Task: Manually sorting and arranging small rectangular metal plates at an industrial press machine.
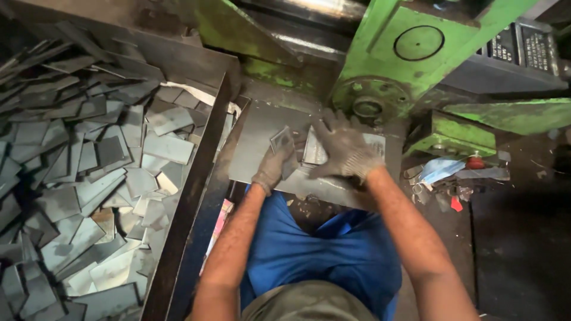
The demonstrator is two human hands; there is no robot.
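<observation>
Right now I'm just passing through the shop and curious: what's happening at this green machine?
A seated person in grey work gloves works at the green press. The left hand holds up a small metal plate; the right hand lies spread over a stack of plates on the steel table. A bin of cut plates stands at the left.

2 black label plates point(523, 47), press top-right.

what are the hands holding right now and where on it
The left hand pinches a small grey metal plate by its lower edge, tilted up. The right hand lies flat on a stack of similar plates, pressing rather than gripping.
</observation>
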